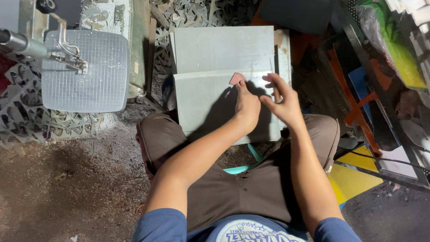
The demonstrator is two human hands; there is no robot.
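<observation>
**Small pink piece on the grey sheets, mid-way by the look of it**

Starting at the 9 o'clock side: a scroll-saw style machine with a gridded white table [85, 71] sits over a pile of cut-out scrap [27, 116], and the floor [67, 179] around it is thick with sawdust. So plenty of cutting looks already done, going by the leftovers.

Dead centre, a stack of grey sheets [210, 103] rests across the person's knees, reaching toward 12 o'clock. The left hand [246, 105] lies on the top sheet, fingers pressed together and pointing up, tips touching a small pink piece [236, 78] that lies flat on the sheet near its upper edge. I can't tell if it's pinched or just pushed down.

Just to the right, the right hand [280, 101] hovers at the sheet's edge with fingers loosely spread and curled, holding nothing I can make out.

My guess: the piece is being set in place, and the sheet under it shows no cuts yet.

Over at 3 o'clock: yellow boards [354, 175] and a green bag [398, 49].
</observation>
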